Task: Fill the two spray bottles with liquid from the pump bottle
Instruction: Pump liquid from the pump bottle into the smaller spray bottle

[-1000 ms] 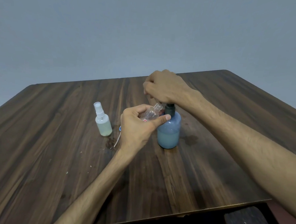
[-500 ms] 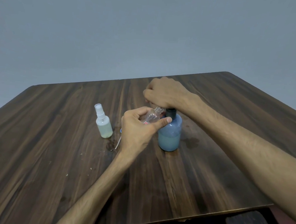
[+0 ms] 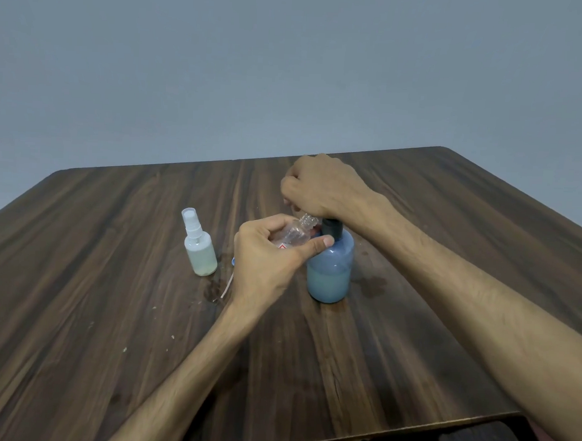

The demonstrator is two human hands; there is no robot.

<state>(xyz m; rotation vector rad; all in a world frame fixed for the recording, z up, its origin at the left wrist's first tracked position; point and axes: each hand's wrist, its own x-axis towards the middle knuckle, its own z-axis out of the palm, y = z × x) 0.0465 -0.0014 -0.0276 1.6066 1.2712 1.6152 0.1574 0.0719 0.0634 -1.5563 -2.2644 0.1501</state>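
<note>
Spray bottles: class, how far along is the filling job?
Looks done: the capped spray bottle stands on the table holding pale liquid. In hand: the left hand tilts the clear open bottle under the pump bottle, the right hand on its pump. Left: filling and capping it.

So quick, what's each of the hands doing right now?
Left hand: holding the clear spray bottle.
Right hand: fingers curled, pressing on the pump bottle.

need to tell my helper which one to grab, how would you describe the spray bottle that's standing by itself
On the dark wooden table, look left of the blue pump bottle and the two hands working at it. The spray bottle stands upright there alone, untouched. Unlike the clear uncapped bottle tilted in the left hand, it wears its white sprayer top and holds pale liquid.
</note>
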